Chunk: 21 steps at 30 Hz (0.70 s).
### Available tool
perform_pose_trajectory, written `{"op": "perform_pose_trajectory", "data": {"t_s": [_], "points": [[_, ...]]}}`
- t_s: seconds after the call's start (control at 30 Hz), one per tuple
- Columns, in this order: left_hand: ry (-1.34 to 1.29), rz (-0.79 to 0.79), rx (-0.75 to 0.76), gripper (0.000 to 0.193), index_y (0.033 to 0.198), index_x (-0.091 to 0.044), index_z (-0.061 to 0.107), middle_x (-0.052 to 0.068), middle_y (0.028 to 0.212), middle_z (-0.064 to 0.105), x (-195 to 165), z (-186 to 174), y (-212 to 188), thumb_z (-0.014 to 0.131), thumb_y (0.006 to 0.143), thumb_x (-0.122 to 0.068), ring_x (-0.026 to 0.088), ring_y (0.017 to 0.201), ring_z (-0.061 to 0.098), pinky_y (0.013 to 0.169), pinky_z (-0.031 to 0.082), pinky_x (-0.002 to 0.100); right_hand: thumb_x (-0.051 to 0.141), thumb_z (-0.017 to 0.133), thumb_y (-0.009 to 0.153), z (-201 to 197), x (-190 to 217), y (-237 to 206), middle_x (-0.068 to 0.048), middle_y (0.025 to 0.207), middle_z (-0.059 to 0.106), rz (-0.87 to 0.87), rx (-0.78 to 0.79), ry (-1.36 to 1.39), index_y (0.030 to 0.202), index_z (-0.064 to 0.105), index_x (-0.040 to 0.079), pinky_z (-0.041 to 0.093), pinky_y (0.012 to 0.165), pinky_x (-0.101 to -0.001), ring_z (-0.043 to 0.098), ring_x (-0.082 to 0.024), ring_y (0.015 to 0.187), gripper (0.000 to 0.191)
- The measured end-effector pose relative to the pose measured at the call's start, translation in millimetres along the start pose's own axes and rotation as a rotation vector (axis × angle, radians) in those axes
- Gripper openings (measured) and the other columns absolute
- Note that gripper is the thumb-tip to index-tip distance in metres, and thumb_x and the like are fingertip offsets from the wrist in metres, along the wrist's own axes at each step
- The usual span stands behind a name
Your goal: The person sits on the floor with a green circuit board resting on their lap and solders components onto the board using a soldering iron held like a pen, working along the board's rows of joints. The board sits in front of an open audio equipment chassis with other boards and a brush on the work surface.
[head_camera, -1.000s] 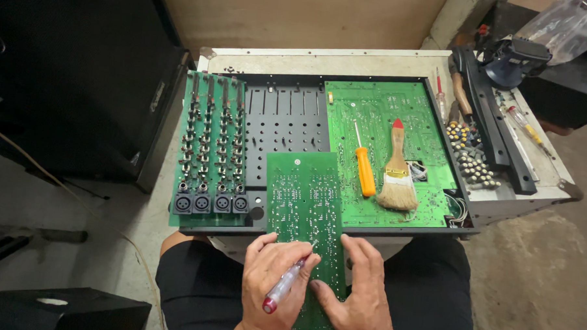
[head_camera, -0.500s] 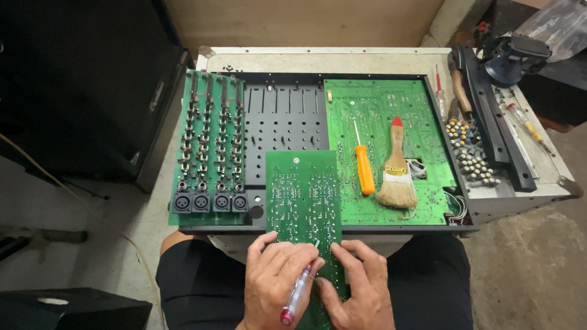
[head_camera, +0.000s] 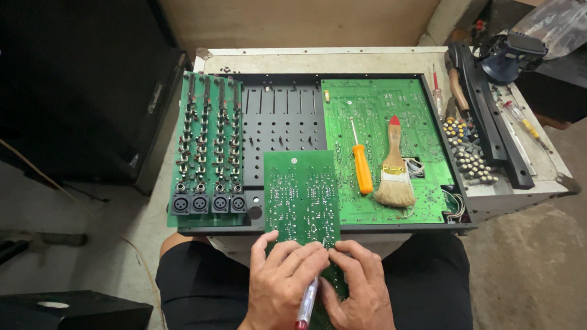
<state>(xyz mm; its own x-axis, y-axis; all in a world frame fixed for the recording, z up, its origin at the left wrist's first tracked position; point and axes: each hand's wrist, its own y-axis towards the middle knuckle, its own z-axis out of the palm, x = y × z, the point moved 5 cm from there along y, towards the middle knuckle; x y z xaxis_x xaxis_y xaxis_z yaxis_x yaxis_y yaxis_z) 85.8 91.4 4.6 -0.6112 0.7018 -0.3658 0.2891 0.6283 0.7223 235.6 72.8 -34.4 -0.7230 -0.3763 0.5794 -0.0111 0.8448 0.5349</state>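
left hand [head_camera: 281,283] grips pen [head_camera: 306,305] | right hand [head_camera: 360,292] on board [head_camera: 302,194], probably near edge

Three circuit boards [head_camera: 303,191], one screwdriver [head_camera: 360,164], one brush [head_camera: 394,175].

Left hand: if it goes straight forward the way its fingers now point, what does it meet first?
The left hand points up and slightly right along the loose green circuit board. It would probably slide over that board first, then reach the open black chassis beyond. Depth is unclear.
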Motion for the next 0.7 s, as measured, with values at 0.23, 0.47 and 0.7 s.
{"op": "perform_pose_trajectory", "data": {"t_s": [0.23,0.47,0.7], "points": [[-0.036,-0.088,-0.094,0.03,0.112,-0.011,0.069,-0.001,0.1,0.073,6,1,1,0.08,0.084,-0.014,0.019,0.093,0.069,0.1,0.045,0.047,0.012,0.085,0.069,1,0,0,-0.014,0.125,0.061,-0.017,0.012,-0.004,0.116,0.065,0.005,0.051,0.096,-0.0423,0.06,-0.034,0.113,0.052],[-0.059,-0.059,-0.112,0.026,0.104,-0.013,0.067,-0.001,0.098,0.073,2,-3,7,0.082,0.083,-0.017,0.02,0.094,0.07,0.098,0.043,0.046,0.011,0.084,0.067,1,-3,0,-0.014,0.126,0.06,-0.017,0.032,0.003,0.118,0.063,0.006,0.05,0.096,-0.0429,0.059,-0.035,0.113,0.055],[-0.14,-0.14,-0.081,0.022,0.104,-0.01,0.067,0.002,0.097,0.073,3,1,13,0.078,0.085,-0.011,0.022,0.094,0.07,0.099,0.043,0.046,0.01,0.084,0.068,0,-1,1,-0.014,0.125,0.06,0.013,0.041,0.002,0.117,0.065,0.008,0.05,0.096,-0.0434,0.059,-0.035,0.113,0.053]]}}
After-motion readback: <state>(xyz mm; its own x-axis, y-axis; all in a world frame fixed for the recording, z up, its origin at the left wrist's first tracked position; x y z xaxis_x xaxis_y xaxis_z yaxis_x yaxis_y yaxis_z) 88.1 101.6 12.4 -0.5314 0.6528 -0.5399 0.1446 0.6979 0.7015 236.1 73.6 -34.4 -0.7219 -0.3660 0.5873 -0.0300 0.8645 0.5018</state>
